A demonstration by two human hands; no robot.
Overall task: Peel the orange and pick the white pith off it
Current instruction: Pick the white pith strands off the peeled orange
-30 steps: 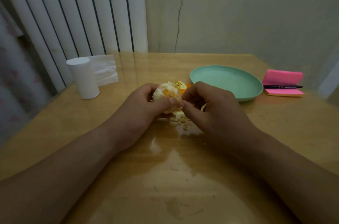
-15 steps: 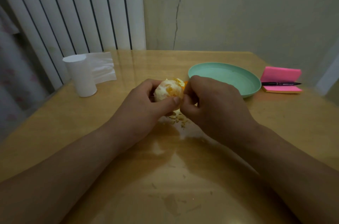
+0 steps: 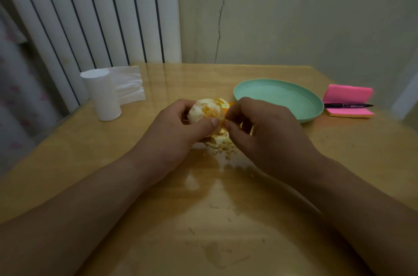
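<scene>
Curled round the pale, mostly peeled round orange (image 3: 204, 111), the left hand (image 3: 174, 137) holds it just above the glossy wooden table (image 3: 226, 219), thumb laid across its near side. The right hand (image 3: 267, 137) sits directly to the fruit's right. Its thumb and forefinger close narrowly on that flank, apparently pinching white pith (image 3: 195, 115), though the shred is too small to see. Loose pith scraps (image 3: 220, 145) lie beneath, and a mint-green round plate (image 3: 312, 115) sits just behind the right hand.
</scene>
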